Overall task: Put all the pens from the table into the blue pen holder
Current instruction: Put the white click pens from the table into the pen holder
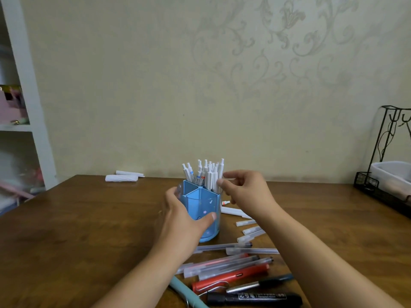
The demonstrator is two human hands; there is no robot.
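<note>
between both hands (222,205), blue pen holder (203,210) with white pens (206,174)

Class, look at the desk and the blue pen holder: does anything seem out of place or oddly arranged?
Yes. The blue plastic pen holder has its white pens crowded into the back compartments, while the front one looks empty. Many loose pens lie scattered on the wooden table.

Loose pens (235,263) crowd the table (89,218) near the holder (205,210); left side seemingly open.
</note>
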